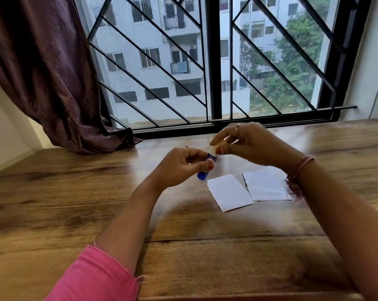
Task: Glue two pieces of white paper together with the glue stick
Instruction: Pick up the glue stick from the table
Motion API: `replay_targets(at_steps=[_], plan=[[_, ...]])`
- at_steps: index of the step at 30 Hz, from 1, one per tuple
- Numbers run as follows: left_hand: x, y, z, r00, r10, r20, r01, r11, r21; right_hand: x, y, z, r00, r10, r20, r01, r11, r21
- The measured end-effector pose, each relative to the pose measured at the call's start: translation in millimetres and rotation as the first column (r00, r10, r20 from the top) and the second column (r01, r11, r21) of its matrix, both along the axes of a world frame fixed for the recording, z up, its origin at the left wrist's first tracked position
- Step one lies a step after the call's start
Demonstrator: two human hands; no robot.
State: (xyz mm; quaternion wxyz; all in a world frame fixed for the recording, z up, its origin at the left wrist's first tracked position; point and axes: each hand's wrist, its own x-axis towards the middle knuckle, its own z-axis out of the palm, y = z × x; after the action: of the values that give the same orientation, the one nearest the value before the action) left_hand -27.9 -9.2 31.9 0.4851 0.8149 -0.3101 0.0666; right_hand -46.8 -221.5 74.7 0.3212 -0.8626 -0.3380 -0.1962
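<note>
The left hand (179, 166) is gripping the blue glue stick (206, 168) above the table (75, 192); the right hand (248, 144) is pinching its top end. 2 papers (229, 192) are lying just beneath.

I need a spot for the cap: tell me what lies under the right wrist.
The far corner of the right paper piece on the wooden table. The right hand and wrist hide that corner's edge.
</note>
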Motion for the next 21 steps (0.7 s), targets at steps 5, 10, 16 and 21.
replay_targets(at_steps=[5, 10, 16, 21], plan=[[5.3, 5.9, -3.4, 0.997, -0.030, -0.068, 0.022, 0.993, -0.117, 1.1, -15.4, 6.4, 0.984, 0.073, -0.161, -0.020, 0.950, 0.312], [13.2, 15.3, -4.9, 0.989, 0.049, -0.140, -0.094, 0.938, -0.333, -0.8, 4.8, -5.0, 0.948, 0.096, -0.302, 0.024, 0.928, 0.371], [22.0, 25.1, -7.1, 0.969, 0.085, -0.233, -0.195, 0.843, -0.502, -15.0, 47.6, -27.8, 0.949, 0.104, -0.299, -0.091, 0.994, 0.059], [23.3, 24.9, -6.8, 0.967, 0.080, -0.242, -0.201, 0.823, -0.531, -21.6, 66.8, -43.3, 0.948, 0.112, -0.297, -0.136, 0.989, -0.060]])
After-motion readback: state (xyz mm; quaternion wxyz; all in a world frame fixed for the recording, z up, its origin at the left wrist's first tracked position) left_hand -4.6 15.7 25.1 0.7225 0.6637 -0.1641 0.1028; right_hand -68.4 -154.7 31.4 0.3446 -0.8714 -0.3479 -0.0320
